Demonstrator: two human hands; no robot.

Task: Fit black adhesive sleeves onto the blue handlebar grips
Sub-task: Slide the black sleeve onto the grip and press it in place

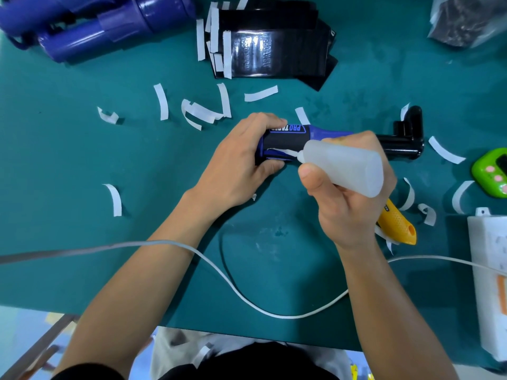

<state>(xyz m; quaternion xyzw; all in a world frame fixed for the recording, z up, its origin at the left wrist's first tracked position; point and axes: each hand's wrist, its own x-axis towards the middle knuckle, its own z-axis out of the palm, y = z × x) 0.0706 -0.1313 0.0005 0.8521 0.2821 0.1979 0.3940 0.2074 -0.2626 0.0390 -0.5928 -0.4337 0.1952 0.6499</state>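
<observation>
We see the L hand [241,157] curled round the blue grip [321,133] w/ its black sleeve [285,141] at mid green mat [82,160], R hand [348,204] gripping a translucent squeeze bottle [345,163], nozzle at the sleeve's lower edge.

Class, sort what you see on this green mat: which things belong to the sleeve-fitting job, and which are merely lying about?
In the job: blue grip in the left hand, black sleeve on it, squeeze bottle in the right hand, stack of black sleeves, pile of blue grips.
Lying about: white strips, green device, yellow tool, white cable.
</observation>
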